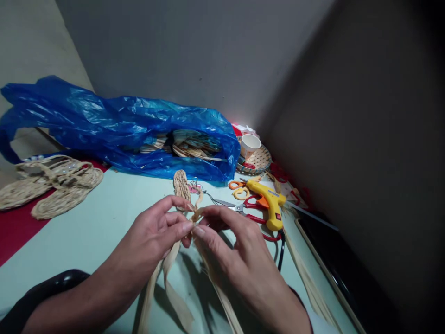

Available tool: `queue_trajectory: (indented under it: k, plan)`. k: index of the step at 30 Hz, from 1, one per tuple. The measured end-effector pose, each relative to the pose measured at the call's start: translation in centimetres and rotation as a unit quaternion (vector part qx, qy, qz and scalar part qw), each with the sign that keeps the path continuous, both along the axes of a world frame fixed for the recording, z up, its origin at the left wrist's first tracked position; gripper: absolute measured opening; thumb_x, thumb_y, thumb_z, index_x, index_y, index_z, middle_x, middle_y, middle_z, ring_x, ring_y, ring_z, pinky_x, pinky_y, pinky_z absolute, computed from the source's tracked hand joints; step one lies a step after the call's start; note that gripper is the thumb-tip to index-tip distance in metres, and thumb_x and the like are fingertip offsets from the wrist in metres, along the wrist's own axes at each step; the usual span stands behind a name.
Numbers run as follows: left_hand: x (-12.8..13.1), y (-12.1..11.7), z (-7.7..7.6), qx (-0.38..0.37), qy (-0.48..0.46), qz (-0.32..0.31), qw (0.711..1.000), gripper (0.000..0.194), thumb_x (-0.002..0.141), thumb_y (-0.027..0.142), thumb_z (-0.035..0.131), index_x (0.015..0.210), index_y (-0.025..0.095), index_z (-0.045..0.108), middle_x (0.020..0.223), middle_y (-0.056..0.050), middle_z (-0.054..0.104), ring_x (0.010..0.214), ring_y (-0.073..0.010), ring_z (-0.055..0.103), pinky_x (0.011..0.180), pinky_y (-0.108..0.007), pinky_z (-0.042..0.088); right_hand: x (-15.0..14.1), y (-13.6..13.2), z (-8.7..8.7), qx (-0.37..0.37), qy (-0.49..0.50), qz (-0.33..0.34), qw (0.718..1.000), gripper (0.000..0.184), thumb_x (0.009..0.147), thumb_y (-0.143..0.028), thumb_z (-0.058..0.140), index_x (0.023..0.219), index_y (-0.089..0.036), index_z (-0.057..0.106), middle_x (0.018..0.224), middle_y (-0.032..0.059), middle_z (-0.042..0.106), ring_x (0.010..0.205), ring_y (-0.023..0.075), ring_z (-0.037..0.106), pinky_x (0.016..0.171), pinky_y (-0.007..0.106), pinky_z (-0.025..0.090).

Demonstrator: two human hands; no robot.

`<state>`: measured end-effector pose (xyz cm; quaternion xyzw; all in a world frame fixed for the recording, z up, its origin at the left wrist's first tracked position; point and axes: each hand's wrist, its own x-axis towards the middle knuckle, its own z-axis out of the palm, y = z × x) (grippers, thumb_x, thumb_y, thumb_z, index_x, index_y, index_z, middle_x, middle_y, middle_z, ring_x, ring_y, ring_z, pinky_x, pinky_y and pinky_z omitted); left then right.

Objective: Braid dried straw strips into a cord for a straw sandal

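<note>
While both hands pinch the loose husk strips (pixel 174 297) at frame centre, left hand (pixel 156 234) and right hand (pixel 239 255) each clenched on them, only a short braid (pixel 181 184) is woven; long strands remain.

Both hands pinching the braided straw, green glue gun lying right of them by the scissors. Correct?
Not quite: the glue gun is yellow, not green, as the head view shows. The rest holds: left hand and right hand pinch the braided straw, and the gun lies right of them by the scissors.
</note>
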<state>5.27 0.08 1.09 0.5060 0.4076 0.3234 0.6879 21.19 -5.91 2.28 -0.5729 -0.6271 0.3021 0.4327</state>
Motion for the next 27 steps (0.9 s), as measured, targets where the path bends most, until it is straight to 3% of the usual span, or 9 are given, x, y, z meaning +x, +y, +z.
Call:
queue_trajectory:
  k: [3, 10, 18, 23, 27]
  plan:
    - [-0.1, -0.3, -0.1, 0.005, -0.008, -0.041, 0.999, 0.034, 0.085, 0.034, 0.069, 0.108, 0.028, 0.045, 0.068, 0.008, 0.065, 0.066, -0.0147, 0.057, 0.064, -0.027, 0.041, 0.5, 1.0, 0.1, -0.096, 0.127, 0.060, 0.985, 0.019, 0.095, -0.031, 0.065, 0.080, -0.019, 0.064, 0.075, -0.0003, 0.066, 0.072, 0.0148, 0.058, 0.068, 0.027, 0.042]
    - [0.3, -1.5, 0.4, 0.009, 0.060, -0.051, 0.997, 0.028, 0.092, 0.031, 0.059, 0.114, 0.030, 0.043, 0.076, 0.006, 0.065, 0.078, -0.0170, 0.059, 0.074, -0.030, 0.043, 0.4, 1.4, -1.1, -0.129, 0.263, 0.034, 0.956, 0.019, 0.086, -0.026, 0.066, 0.072, -0.019, 0.056, 0.068, -0.0033, 0.054, 0.068, 0.0133, 0.047, 0.066, 0.027, 0.037]
    - [-0.3, -0.5, -0.7, 0.078, 0.133, -0.100, 0.983, 0.033, 0.096, 0.043, 0.054, 0.123, 0.030, 0.041, 0.085, 0.001, 0.068, 0.085, -0.0231, 0.064, 0.078, -0.036, 0.046, 0.9, 1.6, -1.5, -0.117, 0.176, 0.041, 0.977, 0.023, 0.097, -0.030, 0.059, 0.077, -0.019, 0.058, 0.072, -0.0035, 0.059, 0.072, 0.0132, 0.053, 0.066, 0.026, 0.038]
    - [-0.7, -0.3, -0.4, 0.104, 0.190, -0.070, 0.974, 0.018, 0.096, 0.041, 0.053, 0.109, 0.031, 0.048, 0.082, 0.001, 0.072, 0.081, -0.0245, 0.067, 0.073, -0.034, 0.045, 1.1, 1.4, -1.4, -0.138, 0.149, 0.117, 0.972, 0.014, 0.096, -0.026, 0.061, 0.085, -0.018, 0.064, 0.081, -0.0002, 0.066, 0.078, 0.0152, 0.059, 0.073, 0.027, 0.042]
    - [-0.6, -0.9, 0.1, 0.217, 0.238, -0.018, 0.947, 0.011, 0.091, 0.041, 0.061, 0.096, 0.031, 0.061, 0.074, 0.001, 0.076, 0.070, -0.0240, 0.067, 0.069, -0.032, 0.040, 0.9, 1.4, -1.4, -0.118, 0.139, 0.094, 0.979, 0.015, 0.096, -0.021, 0.062, 0.082, -0.017, 0.065, 0.080, -0.0005, 0.065, 0.079, 0.0146, 0.058, 0.073, 0.026, 0.042]
